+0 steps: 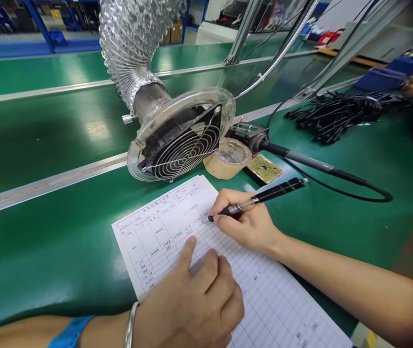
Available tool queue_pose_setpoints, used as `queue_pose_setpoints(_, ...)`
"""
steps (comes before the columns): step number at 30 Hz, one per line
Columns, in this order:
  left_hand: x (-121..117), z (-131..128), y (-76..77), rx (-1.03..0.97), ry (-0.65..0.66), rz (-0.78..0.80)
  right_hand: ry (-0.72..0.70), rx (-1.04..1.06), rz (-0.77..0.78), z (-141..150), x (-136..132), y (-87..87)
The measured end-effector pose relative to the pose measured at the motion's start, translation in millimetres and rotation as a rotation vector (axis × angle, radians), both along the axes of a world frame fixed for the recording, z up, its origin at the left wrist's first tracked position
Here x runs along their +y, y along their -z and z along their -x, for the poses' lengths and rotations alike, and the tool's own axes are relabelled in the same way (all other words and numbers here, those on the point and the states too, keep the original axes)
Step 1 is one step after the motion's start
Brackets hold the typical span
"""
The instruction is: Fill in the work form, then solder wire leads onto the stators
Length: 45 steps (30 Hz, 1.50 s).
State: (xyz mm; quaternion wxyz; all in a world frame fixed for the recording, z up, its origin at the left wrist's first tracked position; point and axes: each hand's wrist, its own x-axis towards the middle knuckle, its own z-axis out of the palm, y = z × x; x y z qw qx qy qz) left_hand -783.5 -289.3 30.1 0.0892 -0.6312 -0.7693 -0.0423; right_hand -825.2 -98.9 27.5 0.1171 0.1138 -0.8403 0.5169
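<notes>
Two hands are down on a printed form sheet that lies on the green bench mat, near the middle of the scene. The right hand has its fingers pinched together around a black pen, tip touching the paper in the upper part of the grid. The left hand rests on the near part of the sheet, fingers curled in with the index finger stretched out flat on the paper, holding nothing. A metal bangle sits on that wrist. Just beyond the sheet there's a fume extractor fan on a foil duct, a solder-tip cleaner tin, and a soldering iron to the right.
</notes>
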Motion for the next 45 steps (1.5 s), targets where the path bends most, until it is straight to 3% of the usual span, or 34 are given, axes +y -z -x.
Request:
queue_pose_setpoints(21, 1, -1, -1.6, -0.028, -0.006, -0.001, -0.006, -0.001, -0.066, -1, 1, -2.8)
queue_pose_setpoints(32, 0, 0, -4.9, -0.024, 0.005, 0.033, 0.056, -0.047, 0.069, 2, 1, -6.2)
queue_pose_setpoints(40, -8, -22, -12.3, 0.037, -0.097, 0.058, 0.062, -0.123, 0.121, 1, 3, -4.6)
queue_pose_setpoints(45, -23, -40, -17.1, 0.025, -0.187, 0.081, 0.045, -0.176, 0.172, -4, 8, 5.0)
